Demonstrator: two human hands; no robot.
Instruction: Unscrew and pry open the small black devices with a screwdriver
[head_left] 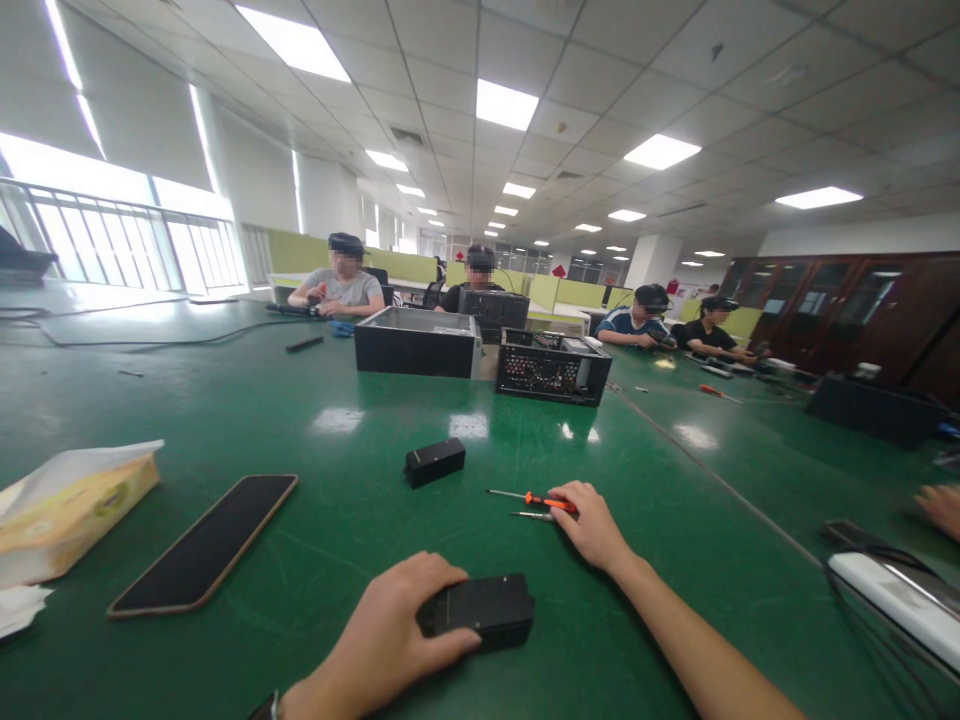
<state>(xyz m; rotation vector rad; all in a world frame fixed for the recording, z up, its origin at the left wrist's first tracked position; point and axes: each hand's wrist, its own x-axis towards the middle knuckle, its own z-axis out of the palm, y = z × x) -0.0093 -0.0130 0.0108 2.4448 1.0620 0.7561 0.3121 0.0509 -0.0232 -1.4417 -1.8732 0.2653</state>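
My left hand [401,625] is closed around a small black rectangular box [491,610] lying on the green table, thumb along the near side and fingers over the far side. To its upper right, my right hand [590,522] has its fingers closed on the handle of an orange-and-black screwdriver [541,500], whose shaft points left. Just below that lies a thin silver screwdriver [531,516], its rear end hidden under the same hand. A second black box [435,462], much like the first, rests farther out on the table, touched by neither hand.
A phone [210,545] and a yellow tissue pack [79,505] lie on the left. Farther back stand a black case [416,345] and an open metal chassis [553,370]. A white power strip [892,600] with cables is at right, near another person's hand [941,508]. Several people sit across the table.
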